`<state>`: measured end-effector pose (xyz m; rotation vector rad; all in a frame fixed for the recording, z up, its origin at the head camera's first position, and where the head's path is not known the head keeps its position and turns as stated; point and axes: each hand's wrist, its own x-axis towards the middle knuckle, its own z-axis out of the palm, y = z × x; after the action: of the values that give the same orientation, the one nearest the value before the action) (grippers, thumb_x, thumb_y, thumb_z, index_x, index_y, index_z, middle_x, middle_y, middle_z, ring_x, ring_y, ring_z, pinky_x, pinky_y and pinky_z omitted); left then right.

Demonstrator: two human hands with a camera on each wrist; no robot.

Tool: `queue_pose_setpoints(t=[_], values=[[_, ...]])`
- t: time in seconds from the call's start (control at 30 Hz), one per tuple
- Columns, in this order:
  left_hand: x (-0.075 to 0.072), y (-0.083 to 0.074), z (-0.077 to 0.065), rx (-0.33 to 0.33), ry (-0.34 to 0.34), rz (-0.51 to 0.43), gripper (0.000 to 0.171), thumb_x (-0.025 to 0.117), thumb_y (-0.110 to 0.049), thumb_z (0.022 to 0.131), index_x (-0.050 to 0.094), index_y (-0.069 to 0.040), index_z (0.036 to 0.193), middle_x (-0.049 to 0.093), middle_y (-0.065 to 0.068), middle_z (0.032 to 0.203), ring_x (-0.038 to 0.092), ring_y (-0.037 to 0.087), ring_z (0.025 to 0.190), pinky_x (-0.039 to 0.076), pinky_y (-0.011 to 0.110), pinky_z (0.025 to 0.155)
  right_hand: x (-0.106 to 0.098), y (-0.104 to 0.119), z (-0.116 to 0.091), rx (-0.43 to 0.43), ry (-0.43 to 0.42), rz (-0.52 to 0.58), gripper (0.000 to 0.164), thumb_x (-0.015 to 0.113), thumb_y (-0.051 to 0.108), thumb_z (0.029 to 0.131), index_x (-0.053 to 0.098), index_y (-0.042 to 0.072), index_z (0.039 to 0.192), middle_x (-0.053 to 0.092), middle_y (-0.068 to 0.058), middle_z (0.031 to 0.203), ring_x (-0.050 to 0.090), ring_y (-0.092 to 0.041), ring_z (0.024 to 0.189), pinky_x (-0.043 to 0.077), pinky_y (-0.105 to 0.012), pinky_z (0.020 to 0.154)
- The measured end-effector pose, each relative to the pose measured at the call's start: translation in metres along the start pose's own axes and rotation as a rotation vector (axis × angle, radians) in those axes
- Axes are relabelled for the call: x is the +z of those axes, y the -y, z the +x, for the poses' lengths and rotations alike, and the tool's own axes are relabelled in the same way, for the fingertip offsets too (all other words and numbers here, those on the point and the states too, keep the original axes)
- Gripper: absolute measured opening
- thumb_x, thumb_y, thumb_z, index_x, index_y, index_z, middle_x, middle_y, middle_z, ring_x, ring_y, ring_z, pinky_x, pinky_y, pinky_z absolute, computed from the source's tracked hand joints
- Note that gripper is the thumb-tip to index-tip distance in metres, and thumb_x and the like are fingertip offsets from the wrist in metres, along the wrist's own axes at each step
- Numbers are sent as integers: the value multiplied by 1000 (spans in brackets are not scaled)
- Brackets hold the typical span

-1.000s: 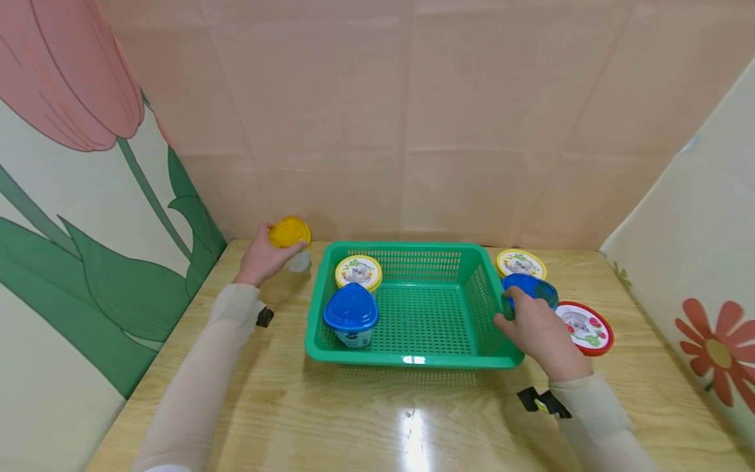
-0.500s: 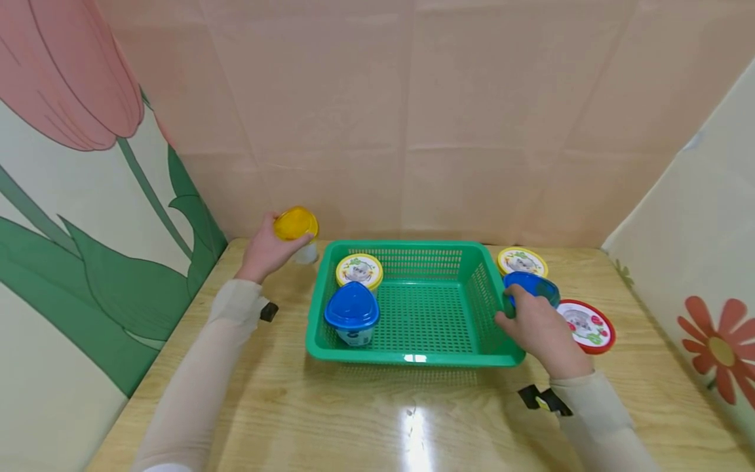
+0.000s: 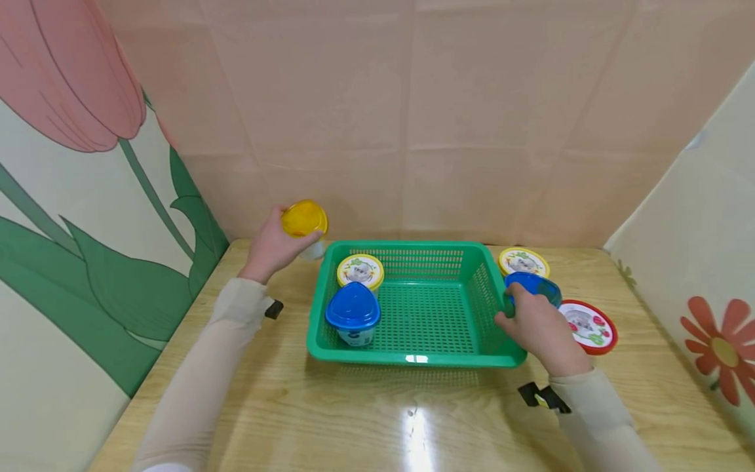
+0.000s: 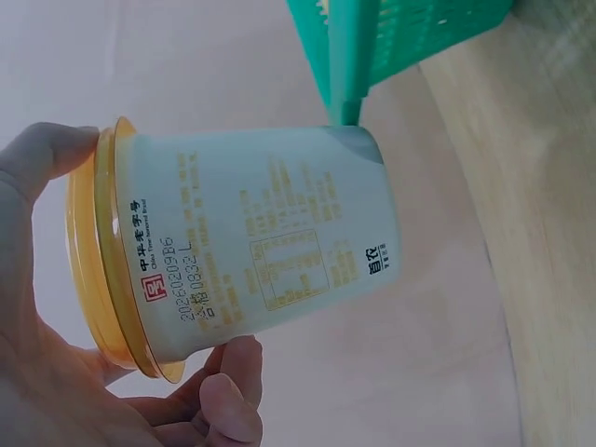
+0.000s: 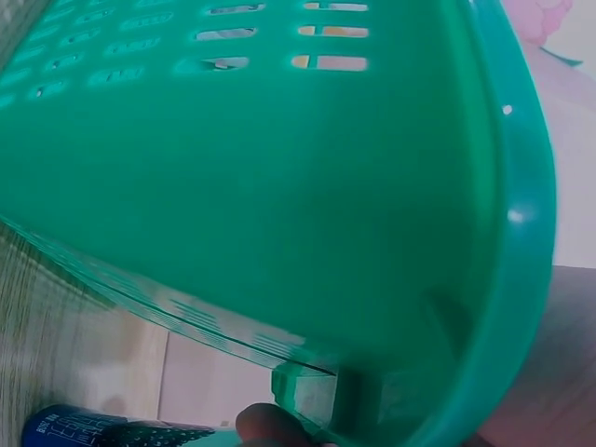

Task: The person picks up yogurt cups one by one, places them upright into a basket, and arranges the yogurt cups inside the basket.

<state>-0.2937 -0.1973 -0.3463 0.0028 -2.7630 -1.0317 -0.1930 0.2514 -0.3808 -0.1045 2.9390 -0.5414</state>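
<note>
My left hand [image 3: 272, 249] grips a white plastic cup [image 4: 261, 223] by its yellow lid [image 3: 304, 218], raised above the table just left of the green basket [image 3: 383, 359]. In the left wrist view the thumb lies on the lid and other fingers curl under the cup's side; its base overlaps the basket's corner. At the basket's right side, my right hand [image 3: 545, 334] holds the rim, with a fingertip [image 5: 270, 424] showing below it in the right wrist view. Inside the basket, at left, stand a blue-lidded tub [image 3: 352, 307] and a tub with a yellow-edged printed lid [image 3: 360, 270].
Right of the basket are a yellow-edged tub [image 3: 523, 261], a blue-lidded tub [image 3: 535, 287] partly behind my right hand, and a red-edged tub [image 3: 590, 326]. A peach backdrop [image 3: 401, 131] rises behind the wooden table [image 3: 330, 419].
My left hand has raised the yellow-lidded cup and carried it right, toward the basket's back left corner. The right hand stays at the basket's rim.
</note>
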Motion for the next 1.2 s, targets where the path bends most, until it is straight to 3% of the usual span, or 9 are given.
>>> queue_pose_setpoints(t=[0.27, 0.5, 0.9, 1.2], values=[[-5, -6, -2, 30, -25, -14, 95, 70, -66, 80, 35, -7, 146, 55, 17, 130, 56, 34, 108, 48, 52, 90, 0, 1, 1, -8, -3, -12, 58, 67, 25, 93, 43, -11, 130, 65, -27, 97, 62, -24, 69, 54, -38, 54], [-7, -17, -4, 48, -24, -40, 97, 69, -71, 78, 35, -9, 145, 55, 13, 130, 56, 32, 109, 49, 51, 90, 0, 2, 1, -14, -21, -19, 57, 66, 26, 93, 43, -10, 130, 65, -20, 86, 59, -24, 66, 49, -35, 51], [-4, -42, -13, 72, 13, -39, 100, 68, -75, 76, 35, -12, 146, 58, 12, 127, 58, 30, 104, 51, 49, 85, 1, 0, 2, -13, -23, -14, 57, 66, 26, 93, 43, -10, 129, 65, -21, 86, 59, -24, 66, 50, -36, 51], [1, -57, -17, 101, 46, -65, 90, 70, -71, 77, 41, -13, 140, 61, 7, 118, 59, 26, 97, 51, 43, 79, 1, -1, 3, -2, -8, -4, 59, 67, 26, 93, 41, -11, 132, 65, -25, 93, 61, -24, 67, 53, -37, 53]])
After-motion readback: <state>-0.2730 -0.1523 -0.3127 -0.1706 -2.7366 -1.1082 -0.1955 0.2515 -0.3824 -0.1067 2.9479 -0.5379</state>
